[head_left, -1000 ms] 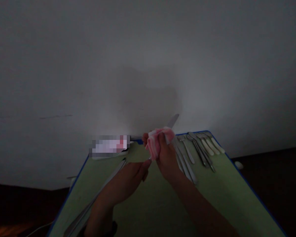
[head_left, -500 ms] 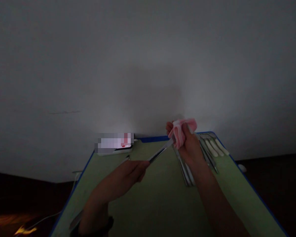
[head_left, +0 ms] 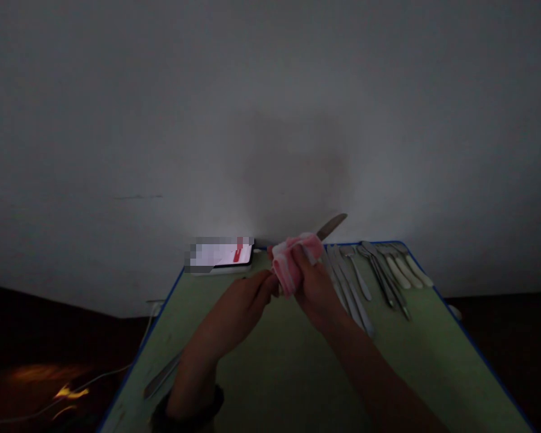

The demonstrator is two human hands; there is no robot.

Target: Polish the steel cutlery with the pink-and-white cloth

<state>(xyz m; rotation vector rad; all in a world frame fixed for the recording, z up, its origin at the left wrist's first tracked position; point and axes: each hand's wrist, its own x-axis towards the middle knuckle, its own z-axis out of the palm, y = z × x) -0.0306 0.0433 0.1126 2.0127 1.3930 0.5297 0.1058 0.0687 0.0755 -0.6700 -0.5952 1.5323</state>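
A table knife (head_left: 332, 225) is held over the far part of the table, its blade sticking out up and to the right. A pink and white cloth (head_left: 291, 267) is wrapped around its middle. My right hand (head_left: 318, 288) is closed around the cloth and the knife inside it. My left hand (head_left: 247, 307) is closed at the lower end of the knife, right against the cloth; the handle is hidden by fingers and cloth. Just right of my hands lie several knives (head_left: 354, 294) and a fork (head_left: 359, 276).
A lit phone (head_left: 228, 257) on a white base stands at the back left. Dark-handled cutlery (head_left: 381, 273) and white-handled pieces (head_left: 399, 267) lie at the back right. Another metal utensil (head_left: 160, 379) lies by my left forearm. The green table (head_left: 270, 373) has a blue edge against the wall.
My right hand with the cloth has slid down along the knife toward my left hand. The blade, formerly covered by the cloth, now shows beyond it.
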